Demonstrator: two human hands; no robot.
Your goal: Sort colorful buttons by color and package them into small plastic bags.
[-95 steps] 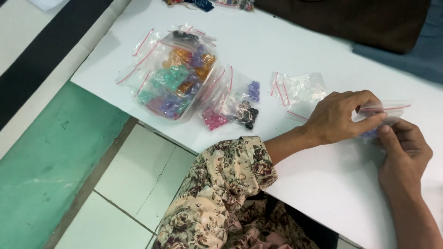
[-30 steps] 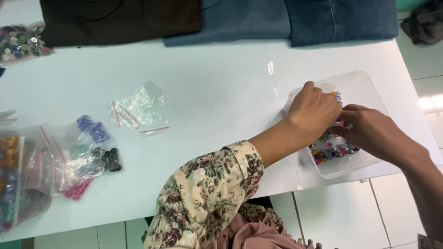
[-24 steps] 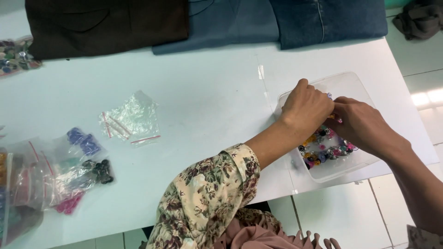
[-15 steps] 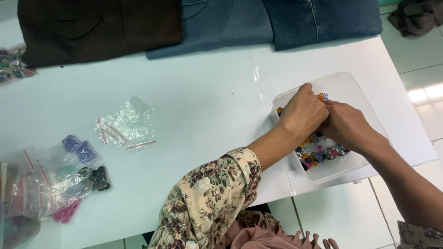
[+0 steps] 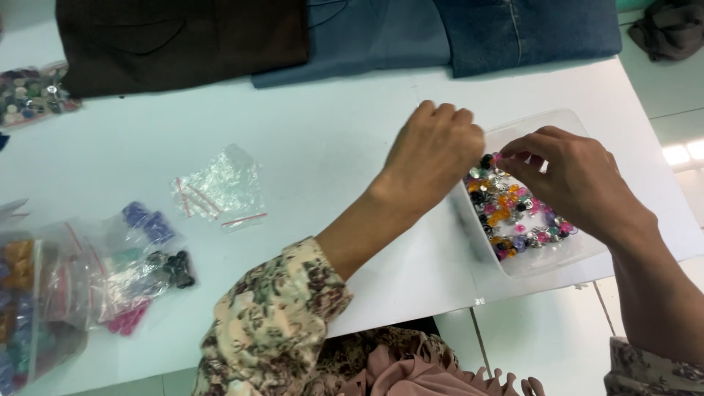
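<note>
Fingertips of the right hand (image 5: 576,180) are pinched together just above the coloured beads (image 5: 513,213), though whether a bead sits between them cannot be told; the left hand (image 5: 434,154) is curled at the near-left rim of the clear plastic tray (image 5: 546,260), its fingertips hidden, so their grip cannot be told either. The tray, holding the beads in one heap, lies at the right end of the white table (image 5: 330,139). Farther left lie an empty clear zip bag (image 5: 218,187) and several small bags of sorted beads (image 5: 139,257); dark brown cloth (image 5: 183,37) and blue denim (image 5: 455,33) border the far edge.
</note>
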